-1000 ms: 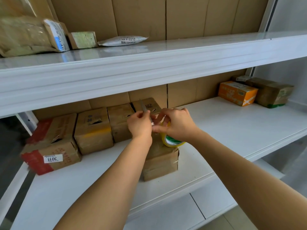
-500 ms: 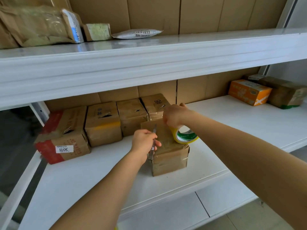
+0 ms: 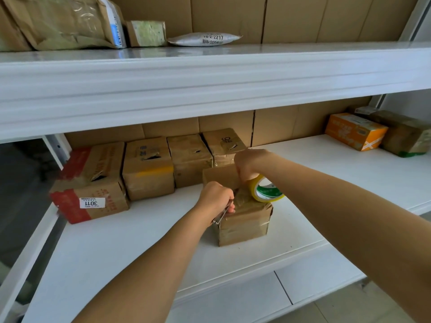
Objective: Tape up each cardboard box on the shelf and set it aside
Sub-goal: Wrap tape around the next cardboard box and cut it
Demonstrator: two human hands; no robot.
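A white shelf [image 3: 116,248] is seen bearing a cardboard box [image 3: 245,220] near its front edge. A yellow tape roll [image 3: 265,190] is gripped on the box's top by the right hand [image 3: 247,162], while a small metal blade [image 3: 221,216] is clasped in the left hand [image 3: 215,198].

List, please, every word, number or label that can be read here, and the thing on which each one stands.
"3011", upside down: white sticker on the red-taped brown cardboard box.
"2217": grey plastic mailer bag on the upper shelf; the characters beside and under it are not readable.
Print on the orange box, the blue-and-white label and the green-cored tape roll: too blurred.
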